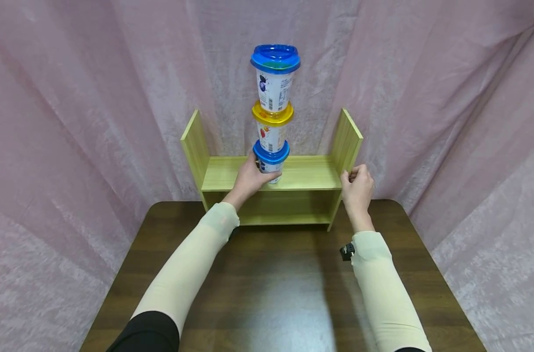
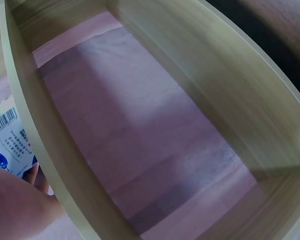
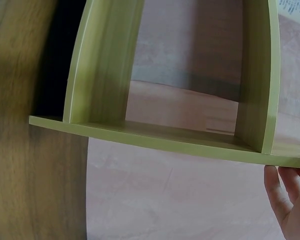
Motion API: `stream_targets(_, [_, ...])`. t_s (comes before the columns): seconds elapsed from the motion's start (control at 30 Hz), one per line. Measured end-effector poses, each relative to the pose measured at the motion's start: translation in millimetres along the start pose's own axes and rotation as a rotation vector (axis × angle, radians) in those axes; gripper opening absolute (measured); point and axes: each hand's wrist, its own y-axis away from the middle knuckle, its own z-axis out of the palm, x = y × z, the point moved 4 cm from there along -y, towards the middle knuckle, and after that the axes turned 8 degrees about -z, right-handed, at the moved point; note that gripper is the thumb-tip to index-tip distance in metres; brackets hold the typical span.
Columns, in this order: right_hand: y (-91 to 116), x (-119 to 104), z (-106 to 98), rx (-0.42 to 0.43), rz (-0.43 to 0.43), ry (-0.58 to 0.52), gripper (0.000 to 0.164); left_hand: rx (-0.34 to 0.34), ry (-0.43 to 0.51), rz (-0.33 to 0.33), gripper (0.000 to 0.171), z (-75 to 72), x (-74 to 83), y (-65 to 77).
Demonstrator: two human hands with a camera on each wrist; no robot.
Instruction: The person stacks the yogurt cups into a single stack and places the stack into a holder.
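Note:
Three lidded white cups stand stacked upright on the upper board of a small wooden shelf [image 1: 308, 172]. At the bottom is a cup with a blue lid [image 1: 272, 155]. On it stands a cup with a yellow lid [image 1: 271, 136], and topmost is a larger-looking cup with a blue lid [image 1: 274, 90]. My left hand [image 1: 249, 178] grips the bottom cup, thumb across its front; part of that cup [image 2: 12, 137] shows at the left wrist view's edge. My right hand [image 1: 358, 190] pinches the shelf's right side panel, its fingers [image 3: 276, 192] on the outer face.
The shelf stands at the back of a dark brown wooden table [image 1: 276, 288]. Its lower compartment [image 1: 284, 205] is open at the front. Pink curtains [image 1: 95, 122] hang behind and on both sides. A small black device [image 1: 347, 252] sits at the right wrist.

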Motion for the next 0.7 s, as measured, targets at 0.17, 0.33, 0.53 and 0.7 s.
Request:
stream_targets(0.17, [0.0,0.3,0.1,0.003,0.006,0.007,0.015,0.002,-0.01,-0.006,0.104,0.7,0.5,0.0])
stream_targets(0.33, [0.6,-0.3,0.4,-0.011,0.007,0.008,0.016,0.012,-0.008,-0.023,0.104,-1.7,-2.4,3.9])
stream_targets(0.53, [-0.7,-3.4,-0.1,-0.022,0.014,0.0,0.016,0.033,-0.003,-0.026,0.095,-18.1,-8.6,16.3])
stream_targets(0.7, [-5.3,-2.7,-4.8,-0.051,0.029,-0.001,0.016,0.068,-0.042,-0.002,0.086,-39.8,-10.3,28.7])
